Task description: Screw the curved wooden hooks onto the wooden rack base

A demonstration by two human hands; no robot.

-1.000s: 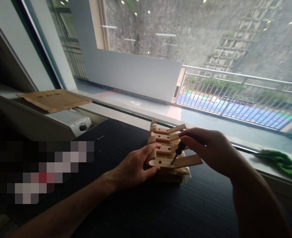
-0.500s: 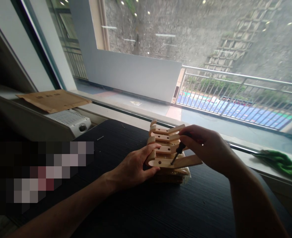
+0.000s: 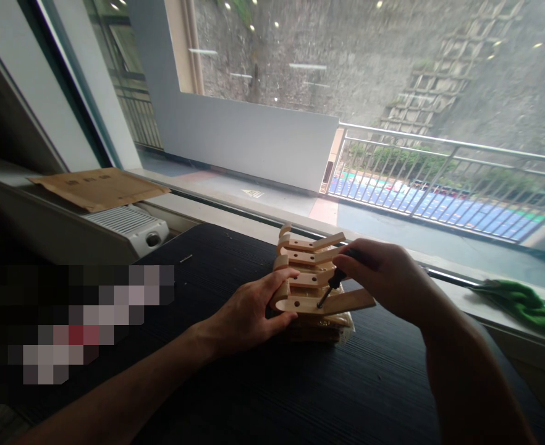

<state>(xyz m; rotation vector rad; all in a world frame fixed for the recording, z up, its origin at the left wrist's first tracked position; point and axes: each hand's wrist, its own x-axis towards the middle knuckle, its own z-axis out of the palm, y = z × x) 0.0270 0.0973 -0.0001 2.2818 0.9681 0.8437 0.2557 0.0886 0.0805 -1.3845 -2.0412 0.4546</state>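
A wooden assembly (image 3: 307, 278) of stacked curved slats with holes stands on the dark table (image 3: 272, 395), near its far edge. My left hand (image 3: 249, 312) grips the assembly's near left end, thumb under and fingers over the lowest slat. My right hand (image 3: 384, 278) is closed around a black-handled screwdriver (image 3: 328, 287). Its tip points down into a hole in the lowest slat.
A window sill runs behind the table, with a green cloth (image 3: 518, 303) on it at the right. At the left sit a white radiator-like unit (image 3: 128, 225) and a brown cardboard sheet (image 3: 96, 185). A small screw (image 3: 186, 258) lies on the table's far left.
Almost nothing has moved. My right hand has shifted slightly on the screwdriver handle while the tip stays in the same hole.
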